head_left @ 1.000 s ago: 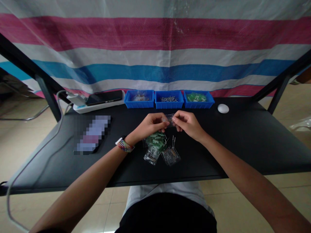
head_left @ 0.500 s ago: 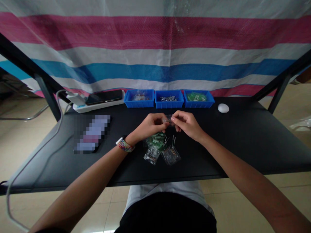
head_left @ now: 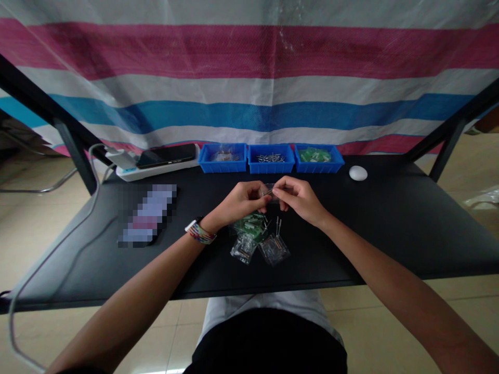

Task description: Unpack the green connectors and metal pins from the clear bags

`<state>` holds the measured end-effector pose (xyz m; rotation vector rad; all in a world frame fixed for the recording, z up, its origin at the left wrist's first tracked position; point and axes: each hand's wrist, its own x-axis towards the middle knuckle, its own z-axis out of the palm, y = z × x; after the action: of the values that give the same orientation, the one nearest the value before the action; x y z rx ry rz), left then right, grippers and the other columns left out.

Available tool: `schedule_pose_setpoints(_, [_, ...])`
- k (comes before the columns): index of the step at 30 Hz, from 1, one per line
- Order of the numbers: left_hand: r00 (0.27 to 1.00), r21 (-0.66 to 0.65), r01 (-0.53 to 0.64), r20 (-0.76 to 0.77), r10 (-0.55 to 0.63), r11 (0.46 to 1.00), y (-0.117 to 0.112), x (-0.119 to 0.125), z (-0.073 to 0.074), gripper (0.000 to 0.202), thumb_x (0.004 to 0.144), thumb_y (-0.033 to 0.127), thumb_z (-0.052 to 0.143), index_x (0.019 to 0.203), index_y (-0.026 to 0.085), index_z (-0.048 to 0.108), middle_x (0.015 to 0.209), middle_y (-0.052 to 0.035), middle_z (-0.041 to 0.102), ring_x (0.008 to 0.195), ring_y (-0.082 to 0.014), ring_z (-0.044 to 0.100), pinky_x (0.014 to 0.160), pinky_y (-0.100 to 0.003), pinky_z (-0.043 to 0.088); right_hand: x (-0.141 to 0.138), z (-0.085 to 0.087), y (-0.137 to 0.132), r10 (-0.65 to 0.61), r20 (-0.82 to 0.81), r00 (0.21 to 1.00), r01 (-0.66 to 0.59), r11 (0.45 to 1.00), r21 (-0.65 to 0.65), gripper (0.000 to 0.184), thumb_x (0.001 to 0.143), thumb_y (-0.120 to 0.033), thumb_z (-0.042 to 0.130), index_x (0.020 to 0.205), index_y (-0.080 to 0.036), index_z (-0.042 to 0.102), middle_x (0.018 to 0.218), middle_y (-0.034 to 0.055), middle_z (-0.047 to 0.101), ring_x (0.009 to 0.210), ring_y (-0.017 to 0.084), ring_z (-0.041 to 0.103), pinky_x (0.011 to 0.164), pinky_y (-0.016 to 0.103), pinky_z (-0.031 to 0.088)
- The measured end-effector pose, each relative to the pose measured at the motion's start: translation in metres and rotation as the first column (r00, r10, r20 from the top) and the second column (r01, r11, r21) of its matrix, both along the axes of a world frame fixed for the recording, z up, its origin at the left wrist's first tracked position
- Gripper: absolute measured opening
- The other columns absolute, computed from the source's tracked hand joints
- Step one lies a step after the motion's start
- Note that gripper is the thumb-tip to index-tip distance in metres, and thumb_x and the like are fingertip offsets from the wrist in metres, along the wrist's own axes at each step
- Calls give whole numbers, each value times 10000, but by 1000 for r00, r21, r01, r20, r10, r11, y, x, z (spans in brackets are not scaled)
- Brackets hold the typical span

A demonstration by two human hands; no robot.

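My left hand (head_left: 241, 201) and my right hand (head_left: 298, 198) meet above the middle of the black table (head_left: 390, 228). Both pinch a small clear plastic bag (head_left: 271, 192) held between their fingertips. Just below the hands lies a pile of small clear bags: some with green parts (head_left: 249, 224), two others nearer me (head_left: 274, 250), and a few loose metal pins (head_left: 278, 224). A bead bracelet and a watch sit on my left wrist (head_left: 199, 232).
Three blue trays (head_left: 271, 165) stand in a row at the table's back edge, holding clear bags, metal pins and green parts. A white power strip with a phone on it (head_left: 166, 157) lies at the back left, its cable hanging off. A white mouse (head_left: 358, 173) sits back right. A blurred flat object (head_left: 148, 214) lies left.
The hands have drawn slightly closer over the small bag and shifted a little upward. Nothing else on the table has moved.
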<state>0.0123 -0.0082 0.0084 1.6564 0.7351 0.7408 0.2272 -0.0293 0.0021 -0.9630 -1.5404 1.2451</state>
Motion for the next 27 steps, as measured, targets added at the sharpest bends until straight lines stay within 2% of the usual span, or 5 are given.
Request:
schedule_pose_setpoints(6, [1000, 44, -13, 13, 12, 999, -1, 0, 2, 340, 924, 458, 780, 868, 145, 660, 701, -29, 726, 633, -127, 649, 633, -238, 487, 1, 0, 2, -20, -10, 1000, 20, 1000, 11, 374, 871, -541, 815, 856, -187, 694, 739, 0, 696, 526, 103, 582, 503, 255, 483])
schedule_pose_setpoints(11, [999, 17, -4, 40, 4, 1000, -1, 2, 1, 308, 931, 431, 766, 909, 150, 642, 719, -21, 711, 650, -131, 656, 641, -242, 499, 1, 2, 2, -33, -32, 999, 34, 999, 25, 387, 860, -541, 830, 813, -186, 685, 715, 6, 700, 517, 105, 584, 509, 261, 481])
schedule_pose_setpoints(19, [998, 53, -56, -35, 58, 997, 0, -1, 7, 230, 897, 339, 724, 794, 161, 622, 688, 3, 661, 641, -123, 627, 621, -232, 467, -4, 1, 0, 6, -27, 1000, -5, 1000, 16, 387, 867, -555, 810, 823, -196, 674, 743, 3, 701, 529, 109, 602, 513, 263, 507])
schedule_pose_setpoints(23, [998, 75, -50, -31, 53, 996, 0, -1, 6, 252, 907, 359, 725, 788, 155, 637, 689, -10, 679, 636, -125, 628, 619, -234, 457, -4, -2, 1, 27, -69, 997, -31, 998, -54, 353, 849, -516, 830, 923, -199, 694, 735, -19, 680, 535, 118, 625, 515, 268, 535])
schedule_pose_setpoints(27, [998, 75, -46, -28, 48, 996, -1, -1, 5, 265, 911, 364, 735, 789, 148, 644, 700, -30, 704, 645, -126, 631, 632, -236, 454, -4, -3, 1, 10, -89, 996, -14, 999, -46, 344, 835, -459, 852, 1003, -193, 712, 761, -23, 685, 529, 109, 623, 512, 265, 538])
